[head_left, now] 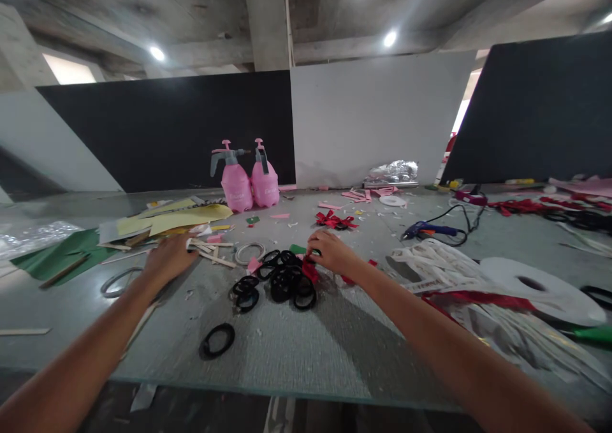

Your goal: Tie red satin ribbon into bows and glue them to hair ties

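Note:
My right hand (pixel 329 251) is over the far right side of a pile of black hair ties (pixel 285 277). Its fingers are pinched together at a piece of red ribbon (pixel 310 270) on that pile. My left hand (pixel 172 256) rests among thin wooden sticks (pixel 215 252) to the left, fingers curled; a small pale bit shows at its fingertips, too small to name. One loose black hair tie (pixel 217 341) lies nearer to me. Beyond my right hand lies a red ribbon bow (pixel 335 220). A pale ring (pixel 249 253) sits between my left hand and the pile.
Two pink spray bottles (pixel 237 187) stand at the back. Yellow sheets (pixel 191 218) and green sheet (pixel 62 254) lie left. On the right are a blue glue gun (pixel 433 230), white ribbon strips (pixel 435 261) and a white roll (pixel 549 293). The table's front edge (pixel 248 391) runs below.

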`<state>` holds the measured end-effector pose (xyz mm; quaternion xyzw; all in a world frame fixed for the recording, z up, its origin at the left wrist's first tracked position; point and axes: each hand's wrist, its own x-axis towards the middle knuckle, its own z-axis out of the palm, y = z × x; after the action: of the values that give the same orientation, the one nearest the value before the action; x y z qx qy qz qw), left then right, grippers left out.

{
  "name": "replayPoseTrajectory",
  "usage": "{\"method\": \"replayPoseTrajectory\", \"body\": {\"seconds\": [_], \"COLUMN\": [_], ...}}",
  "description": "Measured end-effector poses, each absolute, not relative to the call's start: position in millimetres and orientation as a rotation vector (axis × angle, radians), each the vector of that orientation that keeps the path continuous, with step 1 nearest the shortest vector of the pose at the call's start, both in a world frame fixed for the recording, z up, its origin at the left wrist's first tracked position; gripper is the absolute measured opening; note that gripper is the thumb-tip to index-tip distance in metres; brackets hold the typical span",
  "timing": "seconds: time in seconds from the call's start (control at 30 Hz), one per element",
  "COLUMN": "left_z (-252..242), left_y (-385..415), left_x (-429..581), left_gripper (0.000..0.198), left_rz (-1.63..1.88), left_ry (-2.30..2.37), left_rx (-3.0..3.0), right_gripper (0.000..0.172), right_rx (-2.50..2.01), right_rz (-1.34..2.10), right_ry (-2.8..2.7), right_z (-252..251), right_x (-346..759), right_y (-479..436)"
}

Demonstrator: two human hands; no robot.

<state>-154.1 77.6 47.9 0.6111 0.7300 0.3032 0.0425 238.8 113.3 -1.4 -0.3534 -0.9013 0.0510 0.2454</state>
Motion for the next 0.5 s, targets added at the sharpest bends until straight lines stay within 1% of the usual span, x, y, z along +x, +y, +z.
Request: {"method": "replayPoseTrajectory", "body": {"seconds": [0.07, 0.13, 0.2, 0.27, 0.33, 0.37, 0.5], "left_z": [53, 53, 48, 38, 25, 19, 9], "left_y": [61, 36, 9, -15, -31, -35, -33], "left_x": [-119, -91, -76, -73, -76, -78, -65], "left_gripper": [0.040, 0.038, 0.036, 0.035, 0.021, 0.018, 0.021], "left_rz": [0.720, 0.460, 0.320, 0.319, 0.346, 0.367, 0.452], "left_ry": [2.104, 1.896, 1.746, 1.677, 1.686, 1.704, 1.719], "left_rx": [2.097, 2.085, 2.040, 2.003, 1.961, 1.941, 1.978], "right_gripper": [0.011, 0.010, 0.008, 0.004, 0.005, 0.007, 0.014], "right_rx": [-0.947, -0.987, -1.045, -1.071, -1.052, -1.034, -0.977], "right_rz": [0.146, 0.204, 0.344, 0.523, 0.708, 0.794, 1.017], "right_ry": [-2.355, -2.186, -2.001, -1.832, -1.683, -1.620, -1.504], "right_z": [6, 16, 26, 35, 42, 46, 57], "right_x": [248, 259, 271, 282, 291, 293, 296], "right_y": [111, 106, 101, 97, 93, 92, 89]}}
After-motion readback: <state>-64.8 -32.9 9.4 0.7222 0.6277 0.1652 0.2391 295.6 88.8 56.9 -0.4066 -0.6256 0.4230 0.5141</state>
